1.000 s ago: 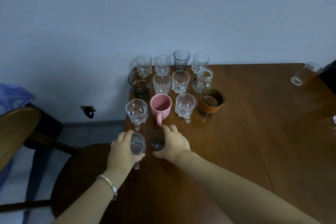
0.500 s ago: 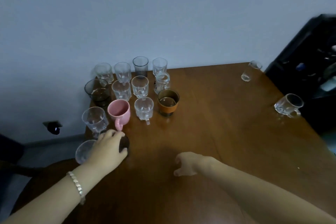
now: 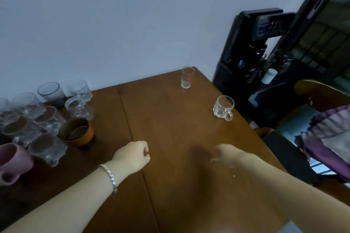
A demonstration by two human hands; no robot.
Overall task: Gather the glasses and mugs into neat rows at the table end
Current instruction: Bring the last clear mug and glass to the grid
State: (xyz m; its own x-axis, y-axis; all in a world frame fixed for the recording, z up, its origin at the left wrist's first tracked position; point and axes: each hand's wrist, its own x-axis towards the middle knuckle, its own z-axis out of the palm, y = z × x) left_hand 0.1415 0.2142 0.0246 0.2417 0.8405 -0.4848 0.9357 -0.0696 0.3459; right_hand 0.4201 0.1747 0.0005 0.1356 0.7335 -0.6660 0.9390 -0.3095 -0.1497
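Several clear glasses (image 3: 47, 119), a brown cup (image 3: 78, 131) and a pink mug (image 3: 13, 161) stand in rows at the left end of the brown table (image 3: 170, 119). A tall clear glass (image 3: 187, 77) stands alone at the far right corner. A clear glass mug (image 3: 223, 107) with a handle sits near the right edge. My left hand (image 3: 133, 157), with a bracelet on the wrist, hovers over the table's middle, fingers curled and empty. My right hand (image 3: 225, 155) is beside it, blurred, fingers loosely curled, holding nothing.
A black water dispenser (image 3: 251, 58) stands past the table's right corner. A wooden chair (image 3: 322, 92) with purple cloth (image 3: 325, 138) sits to the right. The wall runs along the table's far side.
The view has swung right. My left hand has let go of the glasses at the left and moved to the middle; my right hand has moved right, toward the two lone glasses.
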